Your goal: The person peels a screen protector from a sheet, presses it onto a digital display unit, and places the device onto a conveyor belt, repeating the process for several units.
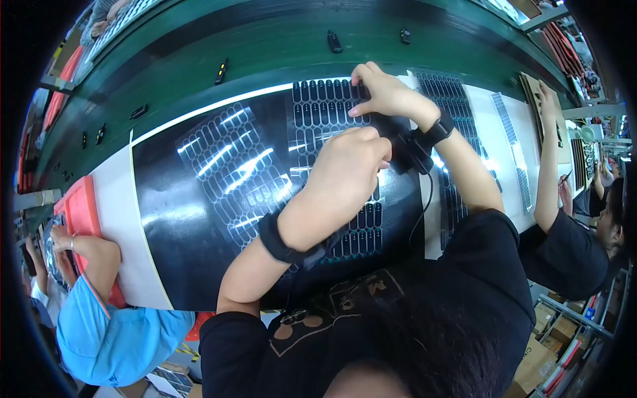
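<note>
A black sheet of die-cut oval pieces point(322, 106) lies on a glossy black mat point(172, 225) in front of me. My right hand point(388, 96) reaches over the sheet's far right corner, with its fingertips pinching the edge there. My left hand point(352, 166) is curled into a fist in the middle of the sheet, knuckles up; what lies under it is hidden. Both wrists wear black bands, and a thin cable hangs from the right one. A shiny peeled lattice of oval outlines point(232, 162) lies just left of the sheet.
A second oval sheet point(454, 106) and a white surface with strips point(507, 132) lie to the right. Behind them runs a green belt point(265, 46) carrying small black parts point(334, 41). A co-worker in blue point(113, 331) has a red tray point(83, 205) at left; another in black point(564, 245) is at right.
</note>
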